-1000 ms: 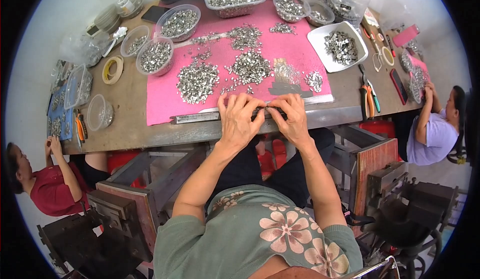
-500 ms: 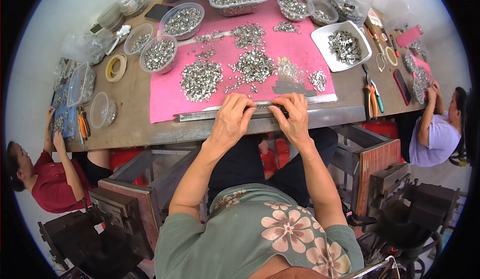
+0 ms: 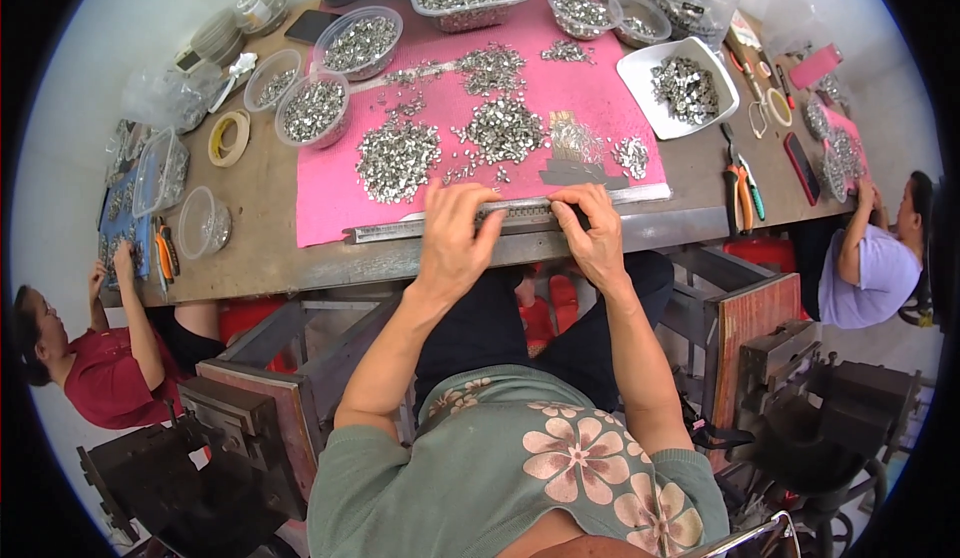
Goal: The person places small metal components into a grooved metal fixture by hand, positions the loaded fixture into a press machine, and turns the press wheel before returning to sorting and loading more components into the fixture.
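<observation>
A long metal bar (image 3: 385, 230) lies along the front edge of the pink mat (image 3: 330, 198). Between my hands, a dark segmented metal strip (image 3: 527, 213) rests along the bar. My left hand (image 3: 457, 238) is closed at the strip's left end, thumb bent toward the fingers; what it pinches is hidden, and its fingers are slightly blurred. With thumb and curled fingers, my right hand (image 3: 594, 233) grips the right end. Just beyond lie rows of thin silvery pins (image 3: 577, 143) on a grey piece (image 3: 572, 175), and a heap of small metal pieces (image 3: 503, 130).
More metal pieces fill a clear tub (image 3: 313, 108), a big clear box (image 3: 470, 16) and a white tray (image 3: 648, 103). Tape (image 3: 230, 138) lies at left, orange-handled pliers (image 3: 740, 198) at right. A person in red (image 3: 115, 378) and one in lilac (image 3: 872, 273) work at either side.
My hands have drawn apart a little, the left one shifting left, so more of the segmented strip shows between them. The person at left has moved their hands.
</observation>
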`<action>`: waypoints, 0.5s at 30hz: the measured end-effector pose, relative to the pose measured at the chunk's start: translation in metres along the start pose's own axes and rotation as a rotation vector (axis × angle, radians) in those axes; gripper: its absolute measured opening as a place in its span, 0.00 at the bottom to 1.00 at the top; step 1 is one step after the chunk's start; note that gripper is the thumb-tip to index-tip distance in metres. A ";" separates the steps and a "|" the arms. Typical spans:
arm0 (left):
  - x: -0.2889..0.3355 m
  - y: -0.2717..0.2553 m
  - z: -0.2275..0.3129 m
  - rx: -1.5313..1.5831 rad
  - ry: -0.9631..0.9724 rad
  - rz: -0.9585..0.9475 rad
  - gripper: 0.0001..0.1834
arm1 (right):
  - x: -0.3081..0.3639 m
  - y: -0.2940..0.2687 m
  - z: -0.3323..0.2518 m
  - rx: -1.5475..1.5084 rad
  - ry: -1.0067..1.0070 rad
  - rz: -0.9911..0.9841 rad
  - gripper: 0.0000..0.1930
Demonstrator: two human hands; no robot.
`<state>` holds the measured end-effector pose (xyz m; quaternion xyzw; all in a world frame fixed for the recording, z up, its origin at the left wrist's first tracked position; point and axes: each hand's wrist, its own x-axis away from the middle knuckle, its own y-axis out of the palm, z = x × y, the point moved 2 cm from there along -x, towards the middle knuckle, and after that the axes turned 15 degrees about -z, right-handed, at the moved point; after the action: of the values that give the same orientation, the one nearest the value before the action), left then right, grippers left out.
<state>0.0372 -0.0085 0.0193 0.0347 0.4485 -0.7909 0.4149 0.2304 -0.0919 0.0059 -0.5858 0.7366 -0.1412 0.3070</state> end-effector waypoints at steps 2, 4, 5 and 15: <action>0.018 -0.022 -0.014 -0.027 -0.069 0.028 0.15 | 0.001 -0.001 -0.001 -0.018 -0.001 0.000 0.04; 0.040 -0.047 -0.025 -0.026 -0.128 0.030 0.17 | 0.002 -0.001 0.002 0.002 -0.008 0.003 0.05; 0.049 -0.058 -0.030 -0.157 -0.193 0.025 0.19 | 0.003 -0.001 0.004 0.027 -0.012 0.005 0.05; 0.078 -0.098 -0.048 -0.253 -0.200 -0.089 0.21 | 0.012 -0.005 0.007 -0.046 -0.010 0.216 0.08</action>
<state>-0.0961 0.0024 0.0240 -0.1167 0.5020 -0.7453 0.4231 0.2371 -0.1039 -0.0007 -0.5108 0.7968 -0.0876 0.3107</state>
